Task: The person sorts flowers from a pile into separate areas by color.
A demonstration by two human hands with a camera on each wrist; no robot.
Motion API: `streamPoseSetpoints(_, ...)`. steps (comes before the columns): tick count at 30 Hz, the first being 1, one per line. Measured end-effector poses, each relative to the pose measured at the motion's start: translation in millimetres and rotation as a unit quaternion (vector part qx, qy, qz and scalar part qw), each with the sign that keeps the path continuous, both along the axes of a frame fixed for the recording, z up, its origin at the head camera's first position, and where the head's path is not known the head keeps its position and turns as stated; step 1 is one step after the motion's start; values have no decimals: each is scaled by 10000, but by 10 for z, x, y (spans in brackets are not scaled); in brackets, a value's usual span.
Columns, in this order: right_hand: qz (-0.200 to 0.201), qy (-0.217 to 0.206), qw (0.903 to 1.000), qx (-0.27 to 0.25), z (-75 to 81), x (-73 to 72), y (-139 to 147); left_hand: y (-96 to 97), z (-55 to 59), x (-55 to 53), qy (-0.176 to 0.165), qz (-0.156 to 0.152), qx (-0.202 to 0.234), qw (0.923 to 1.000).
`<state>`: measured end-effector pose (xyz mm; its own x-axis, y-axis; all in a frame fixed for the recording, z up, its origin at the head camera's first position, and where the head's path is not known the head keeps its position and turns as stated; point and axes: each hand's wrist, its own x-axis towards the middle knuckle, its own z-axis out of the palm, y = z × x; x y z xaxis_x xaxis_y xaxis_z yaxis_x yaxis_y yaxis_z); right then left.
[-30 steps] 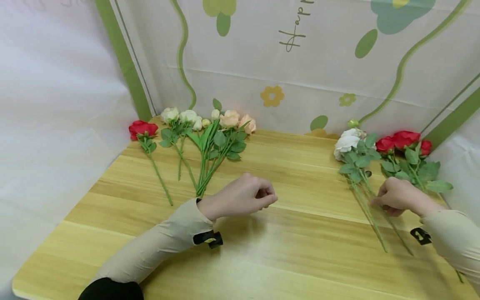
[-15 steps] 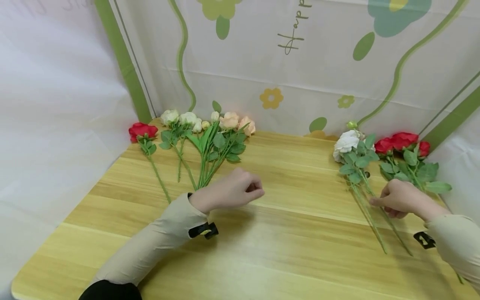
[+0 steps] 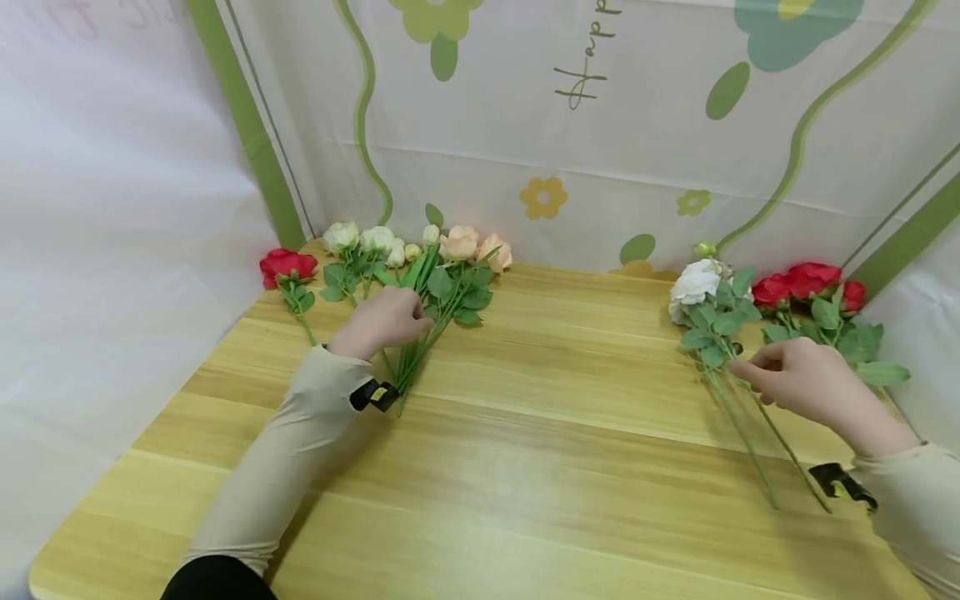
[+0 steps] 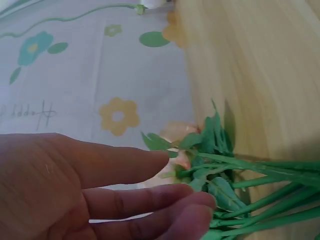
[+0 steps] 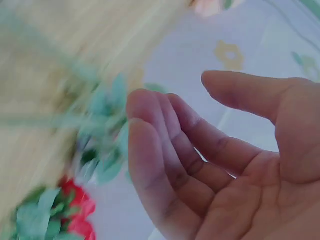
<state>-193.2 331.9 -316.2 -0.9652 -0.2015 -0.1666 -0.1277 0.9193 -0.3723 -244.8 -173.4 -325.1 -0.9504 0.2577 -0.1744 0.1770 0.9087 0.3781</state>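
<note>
My left hand [image 3: 386, 321] hovers over the bunch of green stems [image 3: 411, 354] at the left. In the left wrist view its thumb and fingers [image 4: 125, 205] are apart with nothing between them, close beside the stems and leaves. Peach roses [image 3: 459, 243] and white roses [image 3: 341, 237] head these stems against the back panel. On the right side, my right hand [image 3: 810, 383] is over the stems of a white rose [image 3: 697, 283]. Its fingers [image 5: 145, 150] are loosely bent and the thumb stands away from them, holding nothing.
A single red rose [image 3: 288, 265] lies at the far left of the wooden table [image 3: 525, 500]. Several red roses [image 3: 810, 279] with leaves lie at the right edge. Behind the table rises a printed fabric panel [image 3: 480, 133].
My left hand has moved left and away from me, from the table's middle to the peach and white flowers' stems. The right hand has shifted slightly and its fingers have loosened. The flowers stay put.
</note>
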Motion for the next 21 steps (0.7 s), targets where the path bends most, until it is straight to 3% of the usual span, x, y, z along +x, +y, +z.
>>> streamPoseSetpoints(4,92,176,9989,-436,-1,106,-285,-12,-76,-45,-520,57,-236,9984)
streamPoseSetpoints(7,163,155,9971,-731,-7,179,-480,19,-119,-57,-711,63,-342,9969)
streamPoseSetpoints(16,242,148,9924,-1199,-26,294,-793,89,-205,-59,-402,123,-639,9971)
streamPoseSetpoints(21,224,151,9889,-1459,-51,314,-859,83,-214,-36,-462,236,-680,9963)
